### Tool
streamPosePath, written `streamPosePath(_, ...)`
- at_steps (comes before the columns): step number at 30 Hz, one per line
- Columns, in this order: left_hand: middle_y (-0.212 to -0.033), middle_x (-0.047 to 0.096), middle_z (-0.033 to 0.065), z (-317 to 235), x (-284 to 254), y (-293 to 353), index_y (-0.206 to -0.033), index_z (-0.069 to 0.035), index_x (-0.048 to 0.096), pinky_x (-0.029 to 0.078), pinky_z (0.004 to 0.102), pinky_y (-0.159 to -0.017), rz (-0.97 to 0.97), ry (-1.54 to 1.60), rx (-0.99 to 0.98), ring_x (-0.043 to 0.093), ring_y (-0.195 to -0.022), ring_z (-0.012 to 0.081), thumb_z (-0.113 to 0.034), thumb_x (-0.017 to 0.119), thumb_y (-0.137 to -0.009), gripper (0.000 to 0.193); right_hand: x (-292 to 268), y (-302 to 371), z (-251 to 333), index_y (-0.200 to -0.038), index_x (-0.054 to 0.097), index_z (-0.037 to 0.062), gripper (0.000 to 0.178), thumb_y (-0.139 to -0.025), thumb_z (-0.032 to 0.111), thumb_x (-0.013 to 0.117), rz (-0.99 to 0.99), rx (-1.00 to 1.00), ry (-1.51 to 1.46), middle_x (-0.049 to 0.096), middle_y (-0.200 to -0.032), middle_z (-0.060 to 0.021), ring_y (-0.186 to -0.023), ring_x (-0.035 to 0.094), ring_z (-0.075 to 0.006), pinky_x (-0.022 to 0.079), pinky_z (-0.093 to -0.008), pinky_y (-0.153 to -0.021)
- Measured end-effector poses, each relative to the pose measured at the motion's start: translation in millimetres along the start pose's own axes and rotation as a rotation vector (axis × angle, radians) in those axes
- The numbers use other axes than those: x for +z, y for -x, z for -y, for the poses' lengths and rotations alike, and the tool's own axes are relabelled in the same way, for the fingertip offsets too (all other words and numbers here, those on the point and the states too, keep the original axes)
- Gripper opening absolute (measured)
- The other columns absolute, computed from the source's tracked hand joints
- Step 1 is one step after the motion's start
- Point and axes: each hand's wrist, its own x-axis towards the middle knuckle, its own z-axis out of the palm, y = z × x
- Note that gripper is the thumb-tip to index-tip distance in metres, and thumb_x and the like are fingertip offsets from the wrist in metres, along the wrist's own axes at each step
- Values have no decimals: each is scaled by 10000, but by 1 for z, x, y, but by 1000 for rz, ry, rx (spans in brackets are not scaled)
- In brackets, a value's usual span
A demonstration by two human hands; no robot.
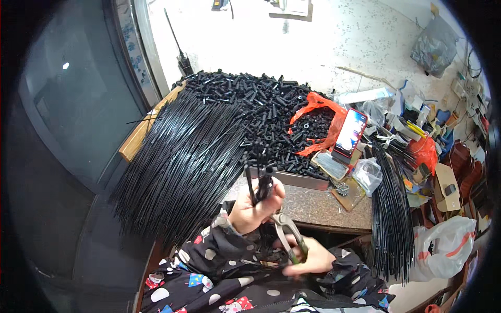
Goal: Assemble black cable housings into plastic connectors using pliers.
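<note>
My left hand [255, 206] is wrapped round a small bundle of black plastic pieces [264, 180] that stick up above the fingers; their exact kind is hard to make out. Below it, my right hand [312, 256] grips the handles of metal pincers [287, 227], whose head touches or nearly touches the underside of my left hand. Beyond both hands spreads a heap of short black tube-like parts [250, 99]. On the left lies a wide sheaf of long, thin black rods [182, 161].
A phone [350, 133] leans beside an orange-red plastic bag [330, 136] of small black parts. A second rod bundle [391, 219] hangs over the right edge of the speckled tabletop [308, 206]. At left runs a wooden strip [130, 147]; clutter and a white bag [446, 248] lie right.
</note>
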Motion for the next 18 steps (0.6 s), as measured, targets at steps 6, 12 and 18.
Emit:
streamPosePath(6, -617, 497, -35, -9, -9, -1, -824, -31, 535, 348, 158, -439, -105, -104, 15, 434, -487, 22, -354, 616, -805, 334, -29, 19, 11, -1051, 495, 17, 417, -662, 76, 634, -714, -608, 1080, 569, -768, -155, -611, 588, -266, 453, -326, -514)
streamPosePath(12, -634, 497, -45, -5, -6, -6, -879, -14, 535, 281, 156, -445, 52, 6, -46, 411, -502, 11, -330, 682, -749, 372, -15, -2, -22, -973, 508, -17, 342, -674, 99, 628, 323, 247, -376, 603, -749, -111, -589, 596, -156, 461, -248, -514)
streamPosePath(18, -727, 475, -50, -15, -7, -2, -859, -47, 535, 351, 196, -607, -59, -258, 1, 425, -681, 45, -163, 849, -531, 468, -14, 1, -7, -1057, 486, 24, 488, -589, 26, 622, -923, -652, 1014, 578, -758, -120, -639, 583, -234, 467, -316, -620)
